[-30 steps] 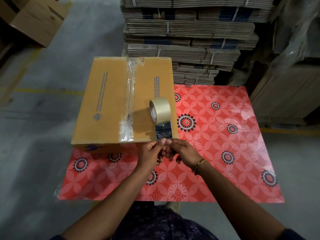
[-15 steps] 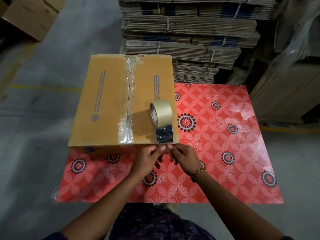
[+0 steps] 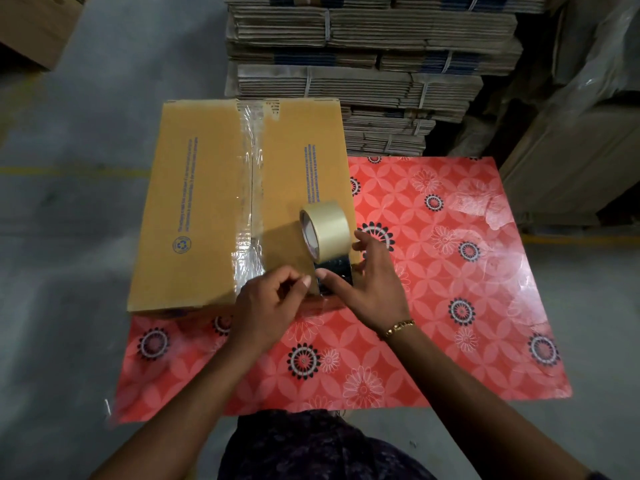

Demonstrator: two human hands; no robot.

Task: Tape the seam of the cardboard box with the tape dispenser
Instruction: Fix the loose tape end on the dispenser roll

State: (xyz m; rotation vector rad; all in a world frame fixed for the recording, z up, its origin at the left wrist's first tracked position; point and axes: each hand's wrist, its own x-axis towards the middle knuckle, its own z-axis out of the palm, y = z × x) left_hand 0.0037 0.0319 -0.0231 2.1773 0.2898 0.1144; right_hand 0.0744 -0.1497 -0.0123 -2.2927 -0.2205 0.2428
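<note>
A closed cardboard box (image 3: pixel 197 202) lies on the left part of a red flowered table (image 3: pixel 450 289). Clear shiny tape (image 3: pixel 249 188) runs along its middle seam from far edge to near edge. The tape dispenser (image 3: pixel 327 233), with a beige roll and a dark metal body, stands on the box's near right corner. My right hand (image 3: pixel 370 282) wraps around the dispenser's body, thumb on its near face. My left hand (image 3: pixel 270 303) hovers at the box's near edge just left of the dispenser, thumb and forefinger pinched together; whether tape is between them is unclear.
Bundles of flattened cartons (image 3: pixel 363 64) are stacked high just behind the table. Plastic-wrapped goods (image 3: pixel 588 116) stand at the right. Another carton (image 3: pixel 31 26) sits on the grey floor at the far left. The table's right half shows only the flowered cloth.
My hands were pinched together in front of the box. Both have moved up to it: the right has closed around the dispenser's body, the left sits beside it. The dispenser has not moved.
</note>
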